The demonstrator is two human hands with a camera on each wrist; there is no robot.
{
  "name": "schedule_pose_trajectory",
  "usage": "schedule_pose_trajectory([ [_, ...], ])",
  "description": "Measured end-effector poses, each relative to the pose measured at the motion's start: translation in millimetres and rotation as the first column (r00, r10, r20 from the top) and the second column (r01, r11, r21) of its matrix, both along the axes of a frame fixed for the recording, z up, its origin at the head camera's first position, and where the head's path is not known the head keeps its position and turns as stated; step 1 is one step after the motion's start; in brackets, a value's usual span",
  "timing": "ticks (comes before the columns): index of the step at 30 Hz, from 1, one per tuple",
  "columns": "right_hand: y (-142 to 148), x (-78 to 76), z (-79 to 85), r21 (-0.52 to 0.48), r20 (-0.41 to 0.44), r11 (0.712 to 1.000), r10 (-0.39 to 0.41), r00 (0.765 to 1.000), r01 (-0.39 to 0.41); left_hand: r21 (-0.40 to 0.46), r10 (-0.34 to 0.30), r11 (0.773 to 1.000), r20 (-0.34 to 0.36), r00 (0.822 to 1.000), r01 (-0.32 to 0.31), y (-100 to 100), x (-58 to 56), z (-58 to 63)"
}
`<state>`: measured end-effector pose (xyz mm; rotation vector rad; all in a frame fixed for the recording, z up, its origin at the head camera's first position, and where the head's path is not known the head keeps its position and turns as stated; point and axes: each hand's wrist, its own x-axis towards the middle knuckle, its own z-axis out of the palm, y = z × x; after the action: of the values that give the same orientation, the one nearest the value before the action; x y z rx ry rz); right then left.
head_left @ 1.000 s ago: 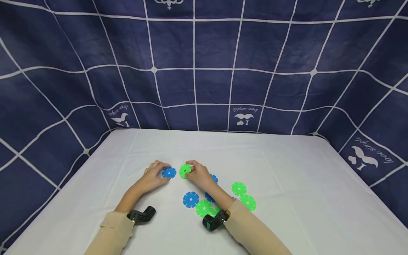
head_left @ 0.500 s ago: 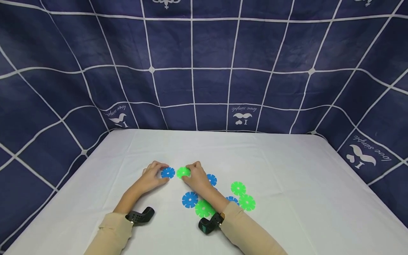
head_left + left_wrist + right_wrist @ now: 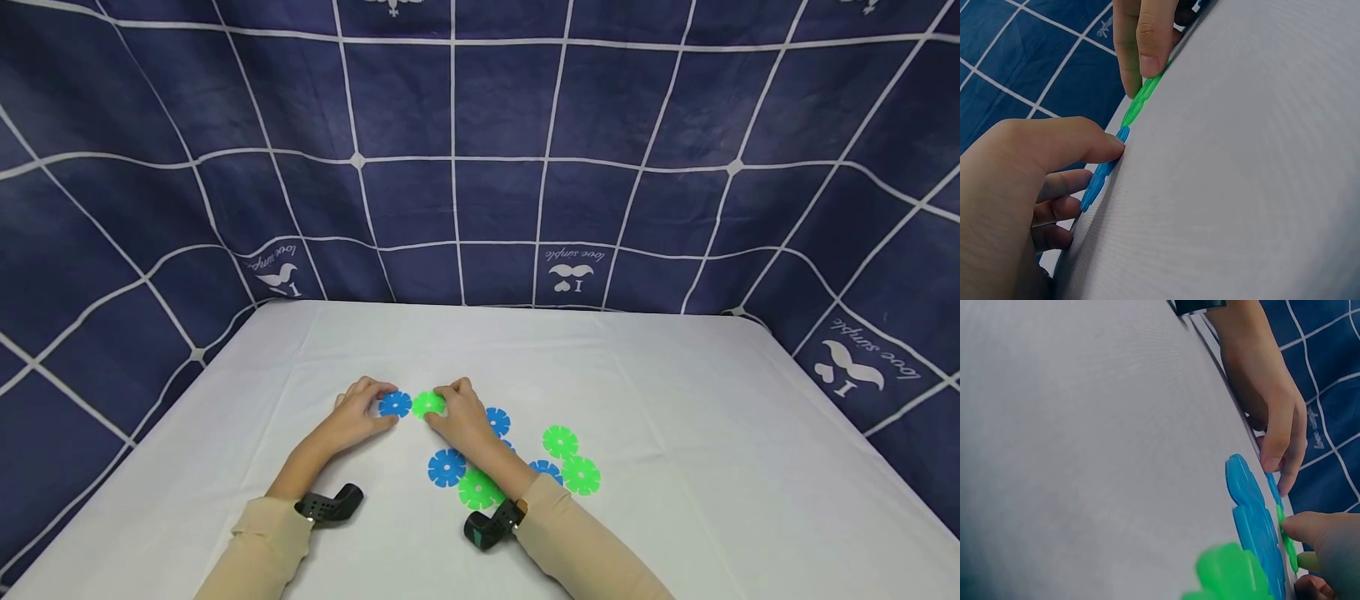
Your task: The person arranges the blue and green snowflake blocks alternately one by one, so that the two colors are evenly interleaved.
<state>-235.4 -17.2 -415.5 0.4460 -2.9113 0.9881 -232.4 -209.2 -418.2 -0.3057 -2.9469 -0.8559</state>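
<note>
My left hand (image 3: 360, 418) grips a blue snowflake disc (image 3: 395, 405), a thin plastic round with slots about its rim, between thumb and fingers. My right hand (image 3: 463, 421) pinches a matching green snowflake disc (image 3: 428, 405) from its right side. Both discs lie nearly level at the table surface, side by side. Seen edge-on in the left wrist view, the green disc (image 3: 1141, 101) meets the end of the blue disc (image 3: 1102, 170); whether their slots interlock cannot be made out. In the right wrist view, my right thumb covers part of the green disc (image 3: 1289, 545).
Nearer the body, several loose discs lie on the white tablecloth (image 3: 660, 375), among them a blue disc (image 3: 447, 468), a green disc (image 3: 477, 489) and another green disc (image 3: 581, 476). The right forearm hides some. A navy checked curtain (image 3: 495, 200) rises behind the table.
The right hand has shifted slightly left, bringing the green disc up to the blue one. That green disc was tilted up and now lies flatter. The left hand keeps its grip nearly in place.
</note>
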Motion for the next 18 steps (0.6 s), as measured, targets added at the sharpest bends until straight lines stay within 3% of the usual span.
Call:
schedule_pose_trajectory([
  [10, 2, -1.0, 2.7, -0.011, 0.019, 1.000, 0.028, 0.999, -0.027, 0.000, 0.001, 1.000, 0.005, 1.000, -0.001, 0, -0.8, -0.5],
  [18, 16, 0.0, 12.8, -0.116, 0.096, 0.988, 0.109, 0.989, -0.098, -0.008, 0.012, 1.000, 0.002, 1.000, -0.012, 0, -2.5, -2.8],
])
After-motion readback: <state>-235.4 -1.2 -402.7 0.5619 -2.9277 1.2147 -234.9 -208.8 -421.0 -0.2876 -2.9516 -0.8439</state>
